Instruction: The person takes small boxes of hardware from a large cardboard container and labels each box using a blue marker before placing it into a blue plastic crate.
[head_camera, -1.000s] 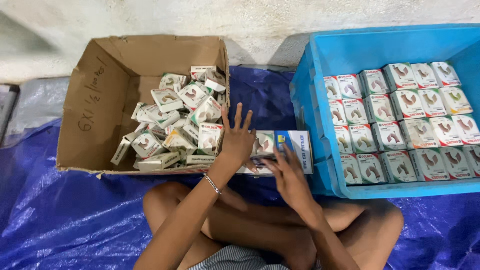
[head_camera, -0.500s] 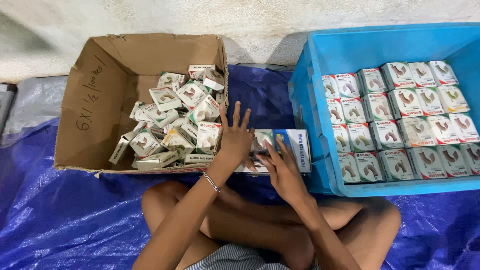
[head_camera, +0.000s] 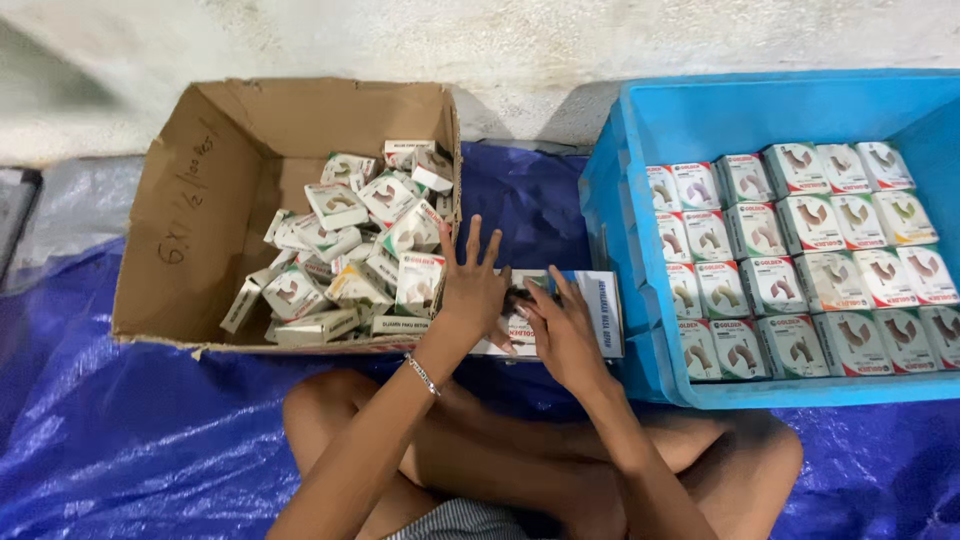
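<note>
Flat white-and-blue carton (head_camera: 598, 305) on the blue tarp (head_camera: 120, 440), between cardboard box (head_camera: 200, 200) and blue crate (head_camera: 640, 130), long axis left-right. Left hand (head_camera: 470, 290) splayed open over its left end, right hand (head_camera: 560, 335) curled on top, nearer; grip unclear. Small white packets loose (head_camera: 340, 250) in box, rowed (head_camera: 800, 260) in crate.

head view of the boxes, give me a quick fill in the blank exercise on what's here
1. The loosely piled small boxes lie in a brown ___ carton.
2. The neatly rowed small boxes sit in a ___ plastic crate.
3. The left hand and right hand rest on a flat box lying ___ the carton and the crate.
4. The sheet on the floor is ___.

Missing words: cardboard; blue; between; blue
</note>
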